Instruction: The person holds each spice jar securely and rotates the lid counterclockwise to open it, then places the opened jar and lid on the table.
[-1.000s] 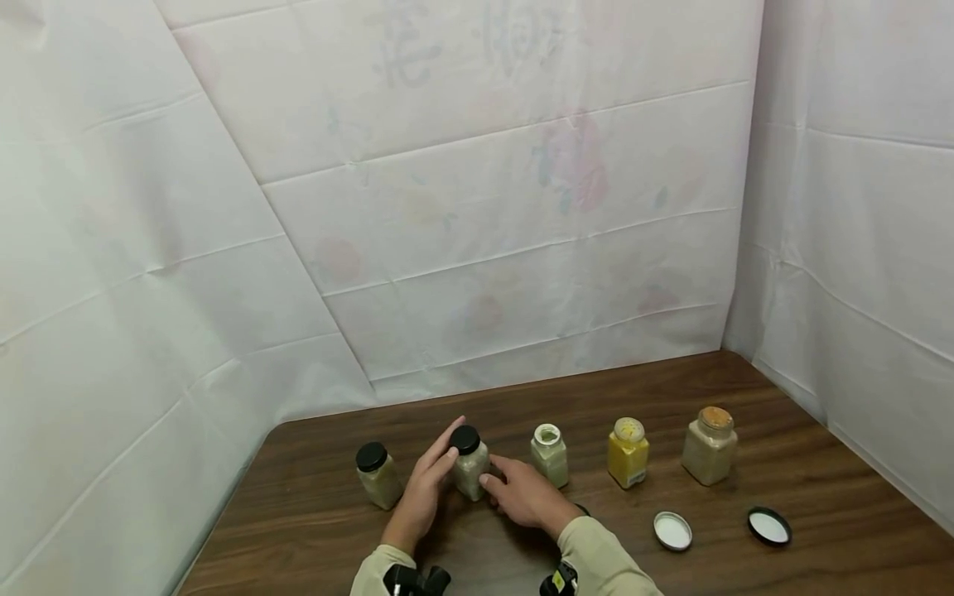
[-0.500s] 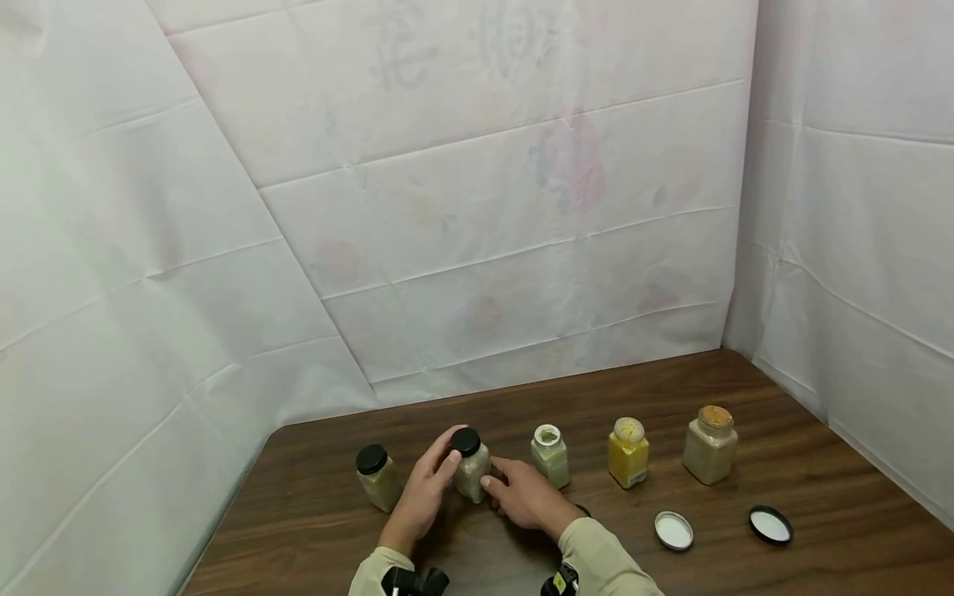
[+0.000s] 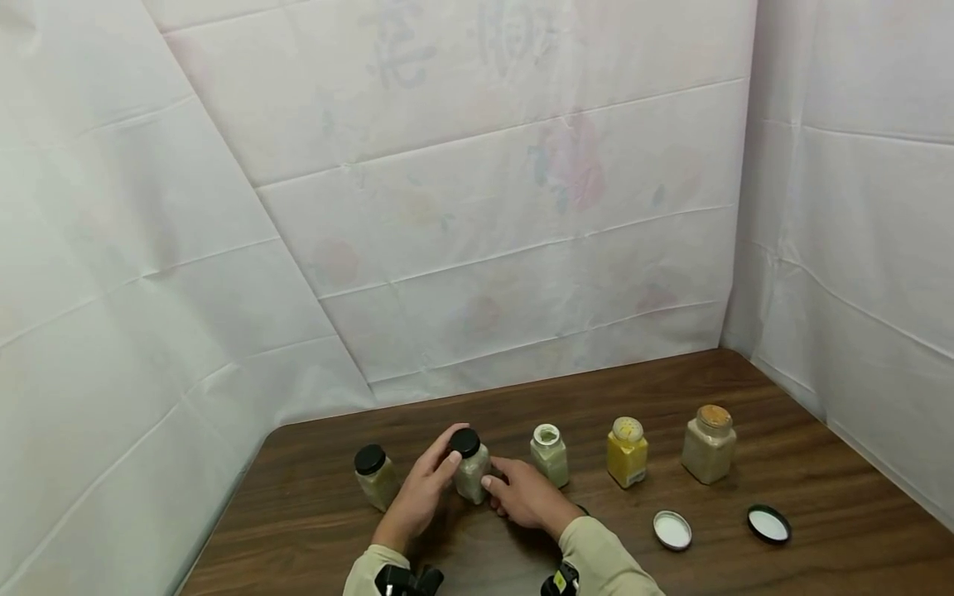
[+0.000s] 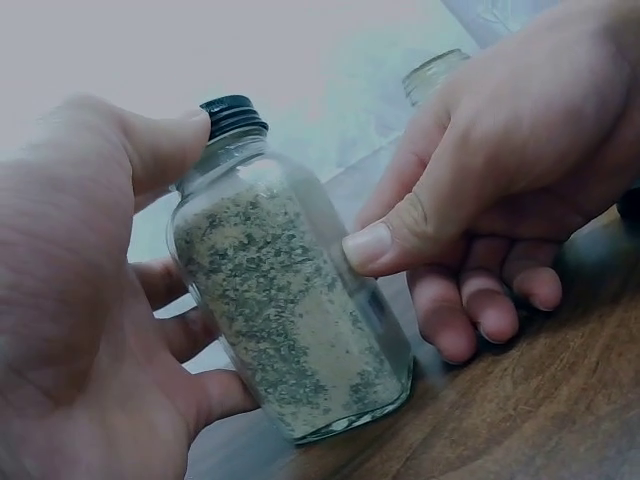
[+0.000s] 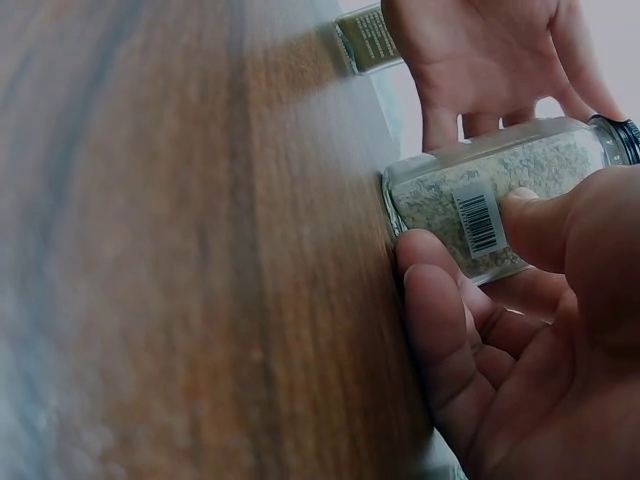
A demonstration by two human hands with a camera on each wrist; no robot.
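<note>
Two-handed, holding a speckled jar (image 3: 473, 478) upright on the left half of the table (image 3: 298, 476). With the left hand (image 3: 419, 487), loosely cupping the left side of the speckled jar, resting the thumb against the black cap (image 3: 465, 442) and reaching the other fingers, spread apart, around the back. With the right hand (image 3: 525, 495), pinching the right side, pressing the thumb to the glass at the edge of a barcode label (image 5: 482, 218), reaching the forefinger behind and curling the remaining fingers beside the base. Wearing pale sleeves (image 3: 605, 561) on both arms. Showing a second capped jar (image 3: 378, 480) just left of the left hand. Showing, right of the speckled jar, a row running rightward: a green jar (image 3: 550, 460) near the right hand, a yellow jar (image 3: 628, 460) with a yellow-flecked top, and a wider jar (image 3: 709, 451) with a brownish-orange top. Showing, on the near right, a silver-rimmed lid (image 3: 672, 531) and a black-rimmed lid (image 3: 768, 525), both lying white face up, apart. Showing a creased white sheet (image 3: 477, 215) beyond the far edge, bearing faint pink and grey marks.
</note>
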